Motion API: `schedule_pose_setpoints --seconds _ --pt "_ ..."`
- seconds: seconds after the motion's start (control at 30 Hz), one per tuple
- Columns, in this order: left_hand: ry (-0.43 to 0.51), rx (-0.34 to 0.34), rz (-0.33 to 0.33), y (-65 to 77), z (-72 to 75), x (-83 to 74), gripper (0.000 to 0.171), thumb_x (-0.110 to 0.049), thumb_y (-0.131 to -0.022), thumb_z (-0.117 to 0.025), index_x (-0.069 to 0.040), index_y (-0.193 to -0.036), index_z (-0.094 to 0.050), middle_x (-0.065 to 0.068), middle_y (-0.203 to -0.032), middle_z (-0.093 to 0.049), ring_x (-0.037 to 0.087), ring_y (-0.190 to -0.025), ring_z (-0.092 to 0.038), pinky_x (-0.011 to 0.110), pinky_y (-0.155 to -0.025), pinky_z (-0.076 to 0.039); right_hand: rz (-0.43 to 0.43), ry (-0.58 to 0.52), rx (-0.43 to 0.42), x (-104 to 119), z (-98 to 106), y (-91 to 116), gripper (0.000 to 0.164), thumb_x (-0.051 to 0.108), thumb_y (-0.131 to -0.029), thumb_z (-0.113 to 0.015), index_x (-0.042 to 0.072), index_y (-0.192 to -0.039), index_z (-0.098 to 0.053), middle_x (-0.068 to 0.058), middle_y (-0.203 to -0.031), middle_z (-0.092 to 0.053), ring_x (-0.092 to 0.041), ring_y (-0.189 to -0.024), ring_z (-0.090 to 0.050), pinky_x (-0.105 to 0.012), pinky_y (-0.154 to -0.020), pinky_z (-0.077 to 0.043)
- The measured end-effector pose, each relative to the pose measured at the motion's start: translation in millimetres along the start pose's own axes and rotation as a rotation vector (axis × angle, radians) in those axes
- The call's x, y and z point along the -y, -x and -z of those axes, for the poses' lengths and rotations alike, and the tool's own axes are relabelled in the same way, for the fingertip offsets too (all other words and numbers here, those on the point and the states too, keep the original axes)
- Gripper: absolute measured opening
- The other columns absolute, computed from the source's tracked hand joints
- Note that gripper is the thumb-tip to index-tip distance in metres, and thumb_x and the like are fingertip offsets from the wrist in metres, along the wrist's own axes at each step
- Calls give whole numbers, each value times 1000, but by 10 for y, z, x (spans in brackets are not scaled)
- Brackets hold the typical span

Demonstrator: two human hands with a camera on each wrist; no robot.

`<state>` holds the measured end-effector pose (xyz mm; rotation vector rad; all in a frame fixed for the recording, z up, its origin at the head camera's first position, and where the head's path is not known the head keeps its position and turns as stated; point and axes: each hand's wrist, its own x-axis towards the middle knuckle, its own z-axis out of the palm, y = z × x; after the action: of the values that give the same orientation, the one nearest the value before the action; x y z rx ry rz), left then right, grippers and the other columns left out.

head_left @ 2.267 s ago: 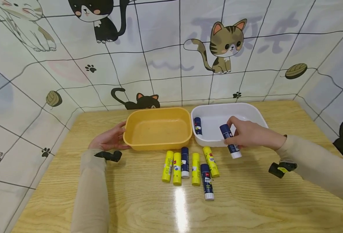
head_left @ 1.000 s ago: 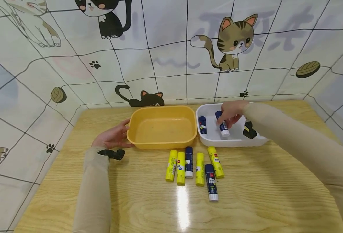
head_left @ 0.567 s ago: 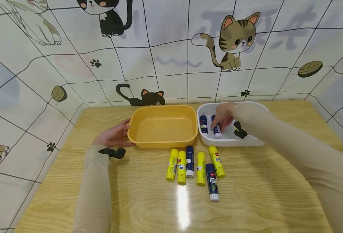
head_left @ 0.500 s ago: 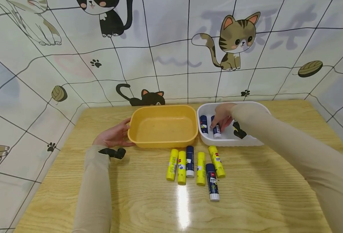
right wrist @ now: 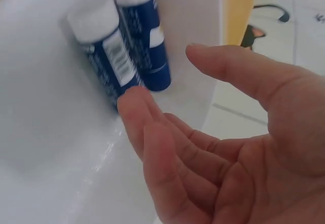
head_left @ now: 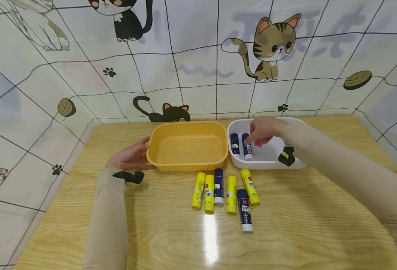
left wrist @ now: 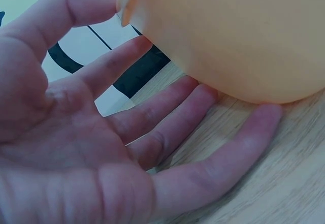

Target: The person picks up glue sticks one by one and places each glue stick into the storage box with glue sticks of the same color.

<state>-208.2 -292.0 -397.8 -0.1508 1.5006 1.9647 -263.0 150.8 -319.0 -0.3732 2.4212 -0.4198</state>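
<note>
My left hand (head_left: 131,155) is at the left end of a yellow plastic tray (head_left: 188,165). In the left wrist view its spread fingers touch the tray's wall and underside. Over a white tray (head_left: 269,164) my right hand (head_left: 265,129) hovers, thumb and fingers apart and nothing between them. Two blue glue sticks with white ends lie side by side in that tray: one at the left wall (head_left: 234,144), the other glue stick (head_left: 247,147) just by my right fingertips. The right wrist view shows this second glue stick (right wrist: 104,51) close to the fingers, slightly blurred.
In front of the trays, several yellow glue sticks (head_left: 209,194) and two blue glue sticks (head_left: 244,210) lie on the wooden table (head_left: 171,236). The two trays stand side by side near the cat-patterned back wall (head_left: 198,75).
My right hand has carried a blue glue stick into the white tray, laid it beside the other one, and let go, lifting slightly right. The left hand has stayed at the yellow tray.
</note>
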Motion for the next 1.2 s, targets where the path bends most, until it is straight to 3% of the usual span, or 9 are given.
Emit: schedule_pose_setpoints --seconds 0.4,0.57,0.73,1.0,1.2 --pt "-6 2 -5 7 -14 12 58 -18 -103 -43 -27 -154 -15 6 -141 -35 24 -118 -47 59 -95 -42 127 16 -70 -7 -241 506 26 30 -89 -69 6 -91 -58 -4 -77 -64 -21 -72 -59 -31 -63 -48" --pt "-7 6 -5 15 -19 11 58 -19 -104 -42 -27 -154 -14 4 -139 -37 22 -117 -48 59 -94 -42 187 35 -98 69 -414 746 25 31 -87 -70 10 -89 -58 0 -76 -62 -17 -68 -54 -30 -58 -41" --pt "-6 1 -2 0 -2 15 57 -18 -104 -41 -28 -154 -16 5 -141 -35 24 -117 -48 59 -94 -42 254 54 -111 137 -607 950 18 26 -84 -71 14 -86 -59 2 -78 -61 -15 -66 -52 -30 -58 -42" --pt "3 -6 -3 -24 34 45 58 -17 -104 -41 -28 -154 -15 8 -147 -29 25 -121 -45 59 -95 -42 240 28 -67 35 -884 938 19 25 -84 -73 12 -88 -59 2 -76 -55 -15 -65 -49 -29 -56 -39" --pt "9 6 -4 -3 9 27 58 -17 -103 -41 -27 -154 -16 8 -146 -29 25 -121 -43 59 -95 -42 259 -5 -94 -51 -1050 847 28 25 -80 -77 8 -95 -60 2 -77 -57 -14 -66 -51 -29 -57 -44"
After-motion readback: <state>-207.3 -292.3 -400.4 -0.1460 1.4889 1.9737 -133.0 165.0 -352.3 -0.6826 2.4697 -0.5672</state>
